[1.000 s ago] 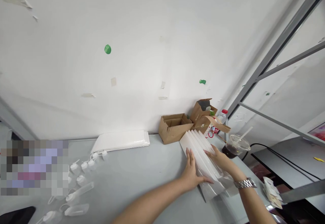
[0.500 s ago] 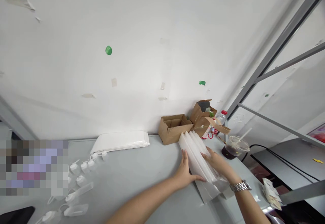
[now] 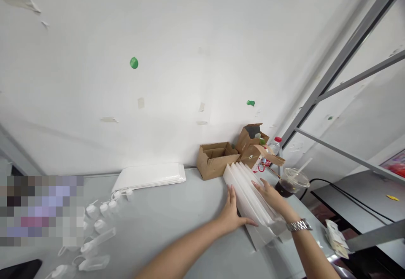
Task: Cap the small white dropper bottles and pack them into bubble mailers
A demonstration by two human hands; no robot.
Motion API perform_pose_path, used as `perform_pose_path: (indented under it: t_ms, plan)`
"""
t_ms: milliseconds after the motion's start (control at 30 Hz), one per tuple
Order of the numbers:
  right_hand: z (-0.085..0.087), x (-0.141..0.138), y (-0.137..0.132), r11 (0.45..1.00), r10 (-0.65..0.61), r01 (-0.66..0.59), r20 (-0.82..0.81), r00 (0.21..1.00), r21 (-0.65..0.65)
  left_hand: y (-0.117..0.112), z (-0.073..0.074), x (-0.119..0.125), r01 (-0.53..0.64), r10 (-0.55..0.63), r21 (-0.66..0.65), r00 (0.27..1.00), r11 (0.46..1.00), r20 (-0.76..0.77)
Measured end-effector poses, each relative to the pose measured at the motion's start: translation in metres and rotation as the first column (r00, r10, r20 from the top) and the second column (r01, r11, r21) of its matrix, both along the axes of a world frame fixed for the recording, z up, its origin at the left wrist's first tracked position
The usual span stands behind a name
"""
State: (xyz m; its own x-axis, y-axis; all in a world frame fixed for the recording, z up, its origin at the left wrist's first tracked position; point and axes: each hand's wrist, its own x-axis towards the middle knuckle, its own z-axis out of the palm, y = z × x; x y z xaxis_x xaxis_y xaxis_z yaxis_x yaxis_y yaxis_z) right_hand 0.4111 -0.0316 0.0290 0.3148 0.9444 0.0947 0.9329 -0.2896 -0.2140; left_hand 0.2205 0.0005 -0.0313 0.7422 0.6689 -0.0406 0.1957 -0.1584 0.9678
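A leaning row of flat white packets [image 3: 245, 188] stands on the grey table [image 3: 177, 220] at the right. My left hand [image 3: 232, 215] presses flat against the left face of the row, fingers stretched out. My right hand [image 3: 268, 194], with a metal watch on the wrist, lies on top of the row with fingers extended.
An open cardboard box [image 3: 215, 159] and a second one [image 3: 255, 144] sit at the wall behind the packets. A drink cup with straw [image 3: 292, 181] stands to the right. Another white stack [image 3: 152, 174] lies at the back. Several small white bottles [image 3: 98, 228] lie at the left.
Both hands shifted slightly along the row of packets, and the row was pushed a little closer together. The view moved slightly.
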Motion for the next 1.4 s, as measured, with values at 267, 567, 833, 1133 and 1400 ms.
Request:
perform_pose_path:
  t_ms: [267,567,833,1133,1400]
  plan:
    - [0.013,-0.001,-0.001,0.994,-0.108,0.105,-0.147,0.983,-0.029,-0.008,0.010,-0.009,0.006,-0.005,-0.040,1.000,0.999,0.020]
    - [0.010,0.002,-0.004,0.987,-0.134,0.101,-0.278,0.951,-0.128,-0.019,0.018,-0.013,0.063,-0.062,0.085,0.998,0.994,-0.016]
    - [0.012,0.008,-0.021,0.979,-0.153,0.054,-0.534,0.832,-0.196,-0.037,0.023,-0.008,-0.026,0.026,0.082,1.000,0.996,0.004]
    - [0.004,0.000,-0.028,0.982,-0.063,-0.050,-0.565,0.823,-0.182,-0.038,0.073,0.012,-0.087,0.121,0.251,0.985,0.964,-0.124]
    - [0.008,0.017,-0.033,0.971,-0.233,0.225,-0.485,0.843,-0.077,-0.032,0.054,0.021,-0.155,0.157,0.031,0.984,0.987,-0.081]
